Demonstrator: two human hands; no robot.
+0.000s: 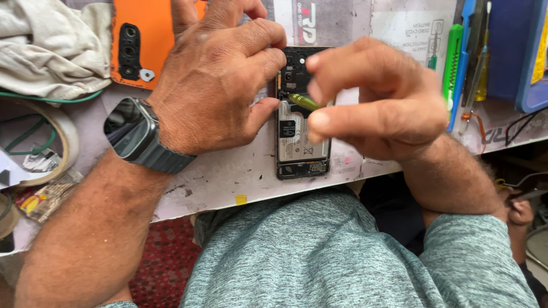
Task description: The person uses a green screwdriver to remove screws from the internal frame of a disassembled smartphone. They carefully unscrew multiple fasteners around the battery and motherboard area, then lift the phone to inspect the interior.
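Observation:
An opened phone (301, 149) with its back off lies on the grey work mat (228, 177), battery and black circuit area showing. My left hand (217, 80) rests on the phone's left edge, fingers pressing its upper part; a dark watch (137, 134) is on that wrist. My right hand (377, 100) pinches a thin yellow-green tool (302, 102), whose tip touches the phone just above the battery. The upper right of the phone is hidden by my right fingers.
An orange phone back cover (142, 40) lies at the top left beside a crumpled beige cloth (51, 45). A tape roll (63, 142) sits at the left. Green and blue hand tools (456, 63) lie at the right. The mat's front edge runs just below the phone.

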